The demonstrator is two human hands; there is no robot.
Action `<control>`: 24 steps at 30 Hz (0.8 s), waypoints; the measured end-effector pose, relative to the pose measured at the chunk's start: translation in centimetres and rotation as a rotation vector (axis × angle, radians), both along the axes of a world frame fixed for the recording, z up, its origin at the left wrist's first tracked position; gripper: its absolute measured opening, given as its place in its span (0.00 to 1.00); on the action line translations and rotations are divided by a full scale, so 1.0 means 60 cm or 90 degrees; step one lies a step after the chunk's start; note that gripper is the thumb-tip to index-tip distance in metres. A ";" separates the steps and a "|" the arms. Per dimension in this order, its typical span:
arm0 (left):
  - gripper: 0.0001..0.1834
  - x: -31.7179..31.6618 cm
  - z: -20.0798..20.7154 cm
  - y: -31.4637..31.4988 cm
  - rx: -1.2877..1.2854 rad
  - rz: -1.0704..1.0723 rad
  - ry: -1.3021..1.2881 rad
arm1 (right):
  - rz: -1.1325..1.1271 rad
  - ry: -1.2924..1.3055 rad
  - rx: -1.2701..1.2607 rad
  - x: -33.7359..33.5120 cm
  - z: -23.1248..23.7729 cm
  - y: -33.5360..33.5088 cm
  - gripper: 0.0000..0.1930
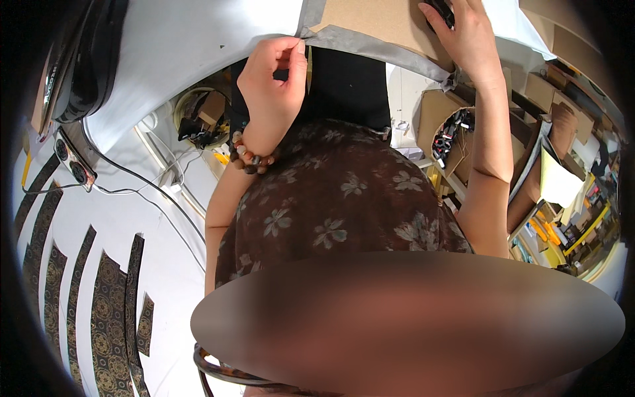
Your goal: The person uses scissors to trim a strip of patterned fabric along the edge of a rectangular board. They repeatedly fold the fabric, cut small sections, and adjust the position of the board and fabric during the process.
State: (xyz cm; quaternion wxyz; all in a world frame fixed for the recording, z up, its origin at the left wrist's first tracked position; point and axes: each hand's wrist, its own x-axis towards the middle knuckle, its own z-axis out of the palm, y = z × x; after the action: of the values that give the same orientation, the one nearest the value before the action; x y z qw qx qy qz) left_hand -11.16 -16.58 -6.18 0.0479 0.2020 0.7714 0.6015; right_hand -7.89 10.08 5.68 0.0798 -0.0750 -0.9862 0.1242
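A tan board [377,23] with grey fabric edging [377,51] lies on the white tabletop [192,46] at the top of the view. My left hand [274,86], a beaded bracelet on its wrist, is closed in a pinch at the edging's left corner. Thumb and forefinger meet right at the grey fabric. Over the board's right side, my right hand [468,43] curls around a black object [444,13]. Fingers and the picture's upper rim hide most of that object, so its kind cannot be told.
Dark gold-patterned strips [109,317] lie at the lower left, near cables and a power strip [74,159]. A bin [202,116] stands below the table edge. Right of me are a cardboard box [430,109] of small parts and cluttered shelves. A black machine [89,59] sits far left.
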 end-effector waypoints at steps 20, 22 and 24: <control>0.08 -0.017 0.013 -0.029 0.174 -0.013 -0.325 | 0.213 0.052 0.047 0.070 0.040 0.097 0.23; 0.08 -0.019 0.013 -0.033 0.175 -0.013 -0.329 | 0.266 0.035 -0.008 0.077 0.036 0.100 0.24; 0.08 -0.019 0.013 -0.037 0.166 -0.007 -0.331 | 0.315 0.000 -0.036 0.078 0.037 0.099 0.25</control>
State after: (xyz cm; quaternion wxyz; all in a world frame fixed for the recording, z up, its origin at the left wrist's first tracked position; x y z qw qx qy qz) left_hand -12.30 -18.78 -5.41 0.2210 0.0499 0.6481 0.7270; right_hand -3.19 16.01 7.89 0.0449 0.1667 -0.9706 0.1678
